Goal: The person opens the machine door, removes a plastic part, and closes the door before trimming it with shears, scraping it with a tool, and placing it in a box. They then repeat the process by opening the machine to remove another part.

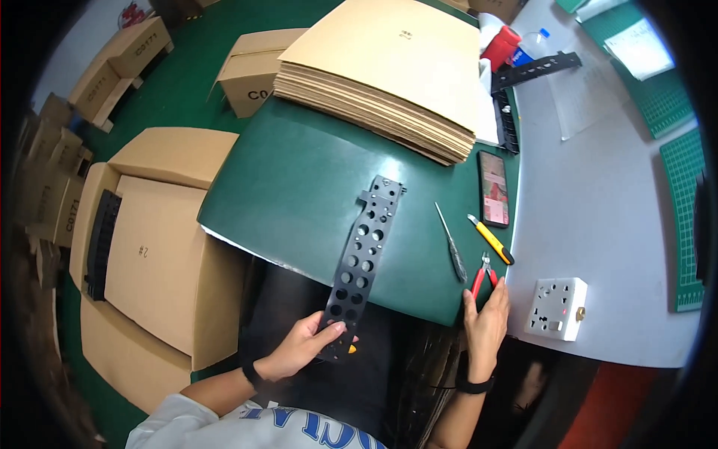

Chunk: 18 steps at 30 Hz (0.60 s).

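Observation:
My left hand (pixel 308 343) is closed round the near end of a long black perforated plastic strip (pixel 360 266). Two rows of round holes run along it, and its far end extends over the green tabletop. At the table's right front edge, my right hand (pixel 487 323) is open, thumb and fingers apart. It is at the red handles of a pair of side cutters (pixel 483 275); I cannot tell whether it touches them. A yellow utility knife (pixel 491 240) and a thin screwdriver (pixel 452 247) lie just beyond.
A tall stack of cardboard sheets (pixel 374 67) fills the table's far side. Beside the knife lies a phone (pixel 493 188). A white power socket box (pixel 556 309) sits on the grey table at right. An open carton (pixel 217 292) stands at left, with another black strip (pixel 103 245) in it.

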Available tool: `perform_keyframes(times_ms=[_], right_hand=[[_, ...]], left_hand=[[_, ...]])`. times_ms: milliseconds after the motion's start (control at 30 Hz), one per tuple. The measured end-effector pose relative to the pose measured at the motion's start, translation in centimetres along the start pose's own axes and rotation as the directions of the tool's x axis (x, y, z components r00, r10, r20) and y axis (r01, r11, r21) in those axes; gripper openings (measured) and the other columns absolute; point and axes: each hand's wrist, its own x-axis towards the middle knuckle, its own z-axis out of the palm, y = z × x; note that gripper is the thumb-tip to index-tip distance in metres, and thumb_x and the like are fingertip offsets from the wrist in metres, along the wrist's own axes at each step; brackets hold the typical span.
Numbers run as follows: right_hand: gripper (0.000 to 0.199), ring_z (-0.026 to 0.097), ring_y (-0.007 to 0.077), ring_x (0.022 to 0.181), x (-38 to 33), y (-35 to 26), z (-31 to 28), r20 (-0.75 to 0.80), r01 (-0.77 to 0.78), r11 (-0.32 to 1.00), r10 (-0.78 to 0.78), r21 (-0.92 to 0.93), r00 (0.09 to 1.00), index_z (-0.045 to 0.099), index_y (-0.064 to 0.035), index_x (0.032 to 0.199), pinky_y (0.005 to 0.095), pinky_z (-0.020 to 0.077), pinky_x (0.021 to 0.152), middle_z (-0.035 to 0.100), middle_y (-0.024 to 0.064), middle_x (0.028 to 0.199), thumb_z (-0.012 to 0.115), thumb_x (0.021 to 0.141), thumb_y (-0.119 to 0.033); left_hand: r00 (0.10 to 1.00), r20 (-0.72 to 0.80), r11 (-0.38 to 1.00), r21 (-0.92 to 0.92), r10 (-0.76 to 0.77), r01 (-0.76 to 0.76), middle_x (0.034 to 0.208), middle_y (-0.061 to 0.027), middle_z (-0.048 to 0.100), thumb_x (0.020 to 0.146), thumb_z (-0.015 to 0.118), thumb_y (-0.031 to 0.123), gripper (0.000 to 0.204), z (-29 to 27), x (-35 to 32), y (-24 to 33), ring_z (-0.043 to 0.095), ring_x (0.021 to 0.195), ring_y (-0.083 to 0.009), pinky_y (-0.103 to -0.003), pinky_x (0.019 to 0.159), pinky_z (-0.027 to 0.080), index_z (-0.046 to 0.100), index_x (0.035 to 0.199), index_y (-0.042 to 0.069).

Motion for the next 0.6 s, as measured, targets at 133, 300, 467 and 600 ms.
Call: perform_keyframes(times_ms=[133,300,467,600], right_hand=[[0.055,0.054,0.0423,0.104,0.8,-0.2,-0.1,0.099,-0.019,0.998,0.026,-0.067,0.995,0.044,0.0096,0.130,0.0453,0.0465,0.088,0.053,0.0284,0.113,0.063,0.089,-0.021],[0.039,0.056,0.0401,0.090,-0.1,1.3,1.1,-0.013,0.083,0.990,-0.085,-0.109,0.996,0.048,0.0075,0.122,0.0453,0.0470,0.077,0.053,0.0232,0.100,0.058,0.087,-0.007],[0.032,0.055,0.0350,0.089,-2.0,1.4,0.6,-0.060,-0.006,0.963,0.023,0.271,0.998,0.049,0.0045,0.117,0.0388,0.0462,0.082,0.052,0.0207,0.099,0.057,0.088,-0.005],[0.036,0.055,0.0305,0.085,-4.6,-2.4,-3.5,0.143,-0.167,0.723,0.095,0.670,0.985,0.050,0.0018,0.117,0.0338,0.0451,0.081,0.055,0.0179,0.100,0.062,0.086,-0.013]], left_hand=[[0.998,0.041,0.999,-0.023,0.049,-0.048,0.112,-0.0160,0.066,0.102,0.047,0.024,0.028,-0.3,0.0,-0.4,0.066,0.100,-0.0193,-0.030,0.083,0.054,0.050,0.119,0.002],[0.997,0.006,0.994,-0.088,0.073,-0.072,0.102,-0.0088,0.066,0.100,0.053,0.023,0.025,-0.4,0.1,-0.1,0.066,0.094,-0.0143,-0.027,0.082,0.054,0.053,0.110,0.000],[0.997,-0.038,0.998,0.002,0.064,-0.064,0.093,-0.0050,0.066,0.100,0.055,0.023,0.022,-0.2,0.8,-0.2,0.066,0.084,-0.0106,-0.024,0.069,0.053,0.053,0.104,0.001],[0.996,-0.025,0.996,0.031,0.081,-0.080,0.094,-0.0053,0.066,0.100,0.054,0.023,0.022,-0.2,1.1,-0.4,0.065,0.085,-0.0093,-0.023,0.069,0.052,0.053,0.105,0.001]])
